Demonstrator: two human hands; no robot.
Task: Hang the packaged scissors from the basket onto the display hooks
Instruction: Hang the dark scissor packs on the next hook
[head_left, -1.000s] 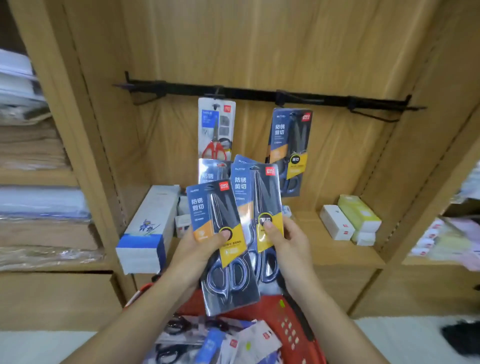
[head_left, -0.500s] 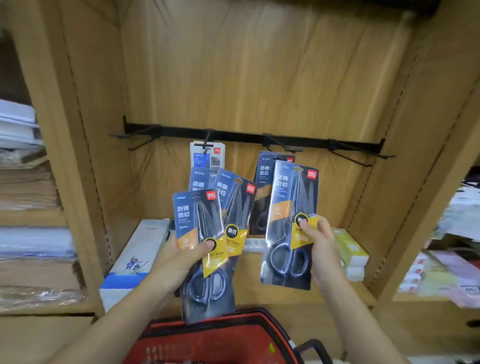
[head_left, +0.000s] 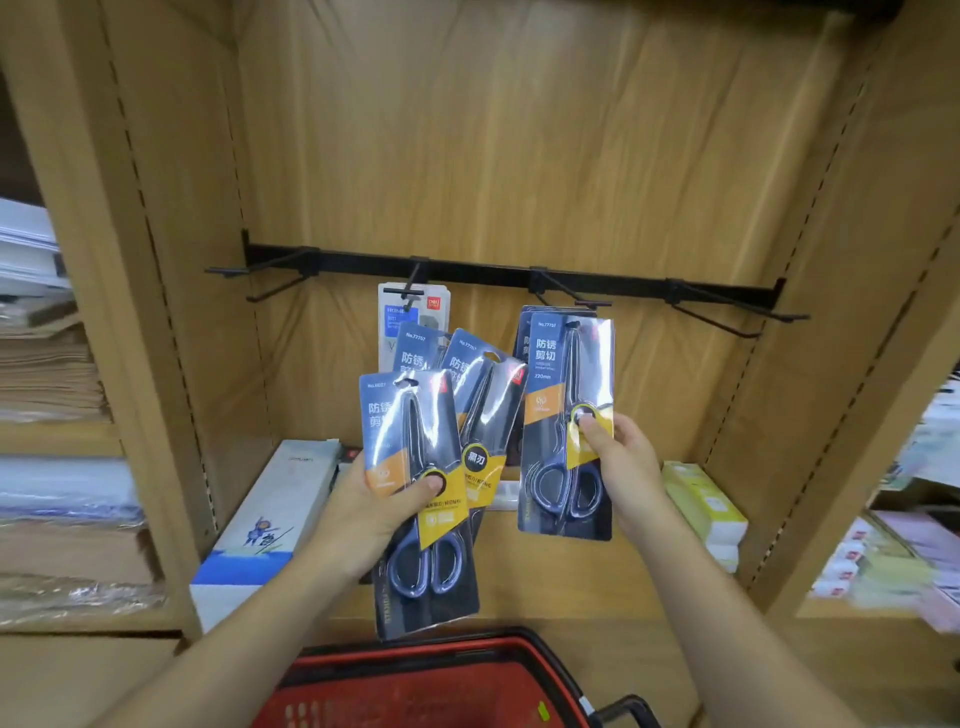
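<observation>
My left hand (head_left: 374, 512) grips a fan of three dark packaged scissors (head_left: 415, 467), thumb on the front pack. My right hand (head_left: 621, 457) pinches a single scissors pack (head_left: 558, 415) and holds it upright just below the third hook (head_left: 571, 293) of the black hook rail (head_left: 478, 270). Behind that pack another dark scissors pack (head_left: 519, 338) hangs on the same hook. A white scissors pack (head_left: 413, 306) hangs on the second hook. The red basket (head_left: 431, 680) sits at the bottom edge.
The rail's outer hooks at left (head_left: 260, 283) and right (head_left: 743, 317) are bare. On the wooden shelf lie a long white and blue box (head_left: 260, 525) at left and stacked yellow and white boxes (head_left: 704, 506) at right. Side shelves hold paper stacks.
My right hand took one pack from the fan and lifted it up and right, close under the third hook. The view tilted upward, so the basket dropped low.
</observation>
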